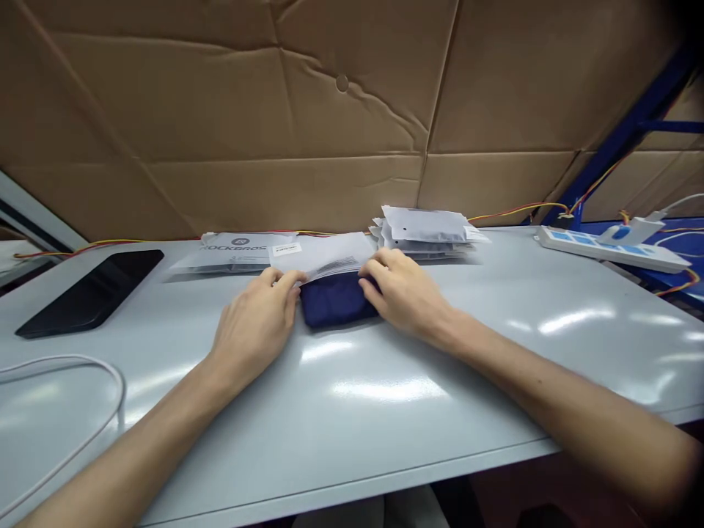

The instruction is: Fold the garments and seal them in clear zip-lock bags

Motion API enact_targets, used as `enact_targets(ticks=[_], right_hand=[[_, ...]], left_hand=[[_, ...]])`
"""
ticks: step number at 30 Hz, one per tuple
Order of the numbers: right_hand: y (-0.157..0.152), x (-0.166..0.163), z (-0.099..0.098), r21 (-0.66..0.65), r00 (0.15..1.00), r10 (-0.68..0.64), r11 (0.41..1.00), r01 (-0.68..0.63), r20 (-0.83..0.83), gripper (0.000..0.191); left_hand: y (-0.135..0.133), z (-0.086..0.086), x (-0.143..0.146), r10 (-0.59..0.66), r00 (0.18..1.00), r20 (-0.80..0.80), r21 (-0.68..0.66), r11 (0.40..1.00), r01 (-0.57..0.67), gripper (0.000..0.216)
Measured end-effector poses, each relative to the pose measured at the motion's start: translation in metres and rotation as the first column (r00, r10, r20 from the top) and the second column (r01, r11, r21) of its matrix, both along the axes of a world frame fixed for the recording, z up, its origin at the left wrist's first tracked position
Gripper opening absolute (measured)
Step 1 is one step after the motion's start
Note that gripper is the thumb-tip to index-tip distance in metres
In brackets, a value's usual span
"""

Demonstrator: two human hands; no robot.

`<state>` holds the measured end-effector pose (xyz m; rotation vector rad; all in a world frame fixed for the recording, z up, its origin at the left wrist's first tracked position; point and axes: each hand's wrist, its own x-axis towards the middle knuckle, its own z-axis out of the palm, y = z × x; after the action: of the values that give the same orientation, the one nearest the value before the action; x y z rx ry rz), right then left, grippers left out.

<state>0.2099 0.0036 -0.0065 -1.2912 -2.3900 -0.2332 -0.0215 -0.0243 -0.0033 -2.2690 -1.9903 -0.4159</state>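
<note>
A folded dark blue cloth lies on the table between my two hands. Right behind it is a frosted white plastic bag with a small label and printed lines. Its near edge meets the cloth; I cannot tell how far the cloth reaches inside. My left hand is closed at the left corner where bag and cloth meet, thumb and index finger pinched together. Over the right end, my right hand has bent fingers gripping the cloth and the bag's edge.
Another printed bag lies behind my left hand, and a stack of frosted bags behind my right. A black phone and white cable lie left. A power strip sits right. Cardboard walls the back.
</note>
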Motion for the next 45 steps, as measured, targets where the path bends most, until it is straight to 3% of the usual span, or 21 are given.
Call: enact_targets(ticks=[3,7,12,17,23,27,32,35,40,45], right_hand=[[0.007,0.015,-0.005,-0.041,0.991,-0.083,0.996,0.079,-0.106,0.029],[0.014,0.025,-0.009,-0.234,0.973,-0.011,0.971,-0.045,-0.231,0.04],[0.014,0.037,-0.005,-0.283,0.951,0.094,0.942,-0.181,-0.295,0.044],[0.013,0.043,-0.003,-0.274,0.941,0.167,0.929,-0.251,-0.296,0.041],[0.015,0.035,-0.012,-0.237,0.937,0.119,0.95,-0.203,-0.327,0.026],[0.016,0.031,-0.014,-0.203,0.949,0.111,0.963,-0.176,-0.293,0.022],[0.009,0.033,-0.003,-0.222,0.963,0.096,0.963,-0.154,-0.251,0.026],[0.001,0.035,0.008,-0.297,0.966,0.098,0.94,-0.17,-0.241,0.028],[-0.004,0.037,0.009,-0.321,0.973,0.131,0.928,-0.187,-0.19,0.054],[0.0,0.03,0.001,-0.274,0.969,0.111,0.946,-0.171,-0.221,0.041]], left_hand=[[0.0,0.002,0.0,-0.017,1.0,0.024,-0.044,0.999,0.018,0.043],[0.001,0.003,-0.001,-0.065,0.993,0.095,-0.092,0.993,0.073,0.046],[0.004,0.002,-0.007,-0.123,0.984,0.132,-0.067,0.989,0.133,0.047],[0.006,0.0,-0.01,-0.122,0.982,0.145,-0.038,0.991,0.129,0.038],[0.006,0.002,-0.005,-0.116,0.991,0.069,-0.048,0.992,0.119,0.028],[0.004,0.008,-0.006,-0.139,0.99,0.039,-0.084,0.986,0.142,0.037],[0.002,0.013,-0.014,-0.225,0.973,0.05,-0.164,0.959,0.23,0.057],[0.004,0.009,-0.019,-0.199,0.978,0.061,-0.15,0.967,0.207,0.052],[0.008,0.005,-0.022,-0.173,0.978,0.119,-0.084,0.979,0.184,0.05],[0.007,0.006,-0.014,-0.159,0.978,0.132,-0.045,0.985,0.166,0.043]])
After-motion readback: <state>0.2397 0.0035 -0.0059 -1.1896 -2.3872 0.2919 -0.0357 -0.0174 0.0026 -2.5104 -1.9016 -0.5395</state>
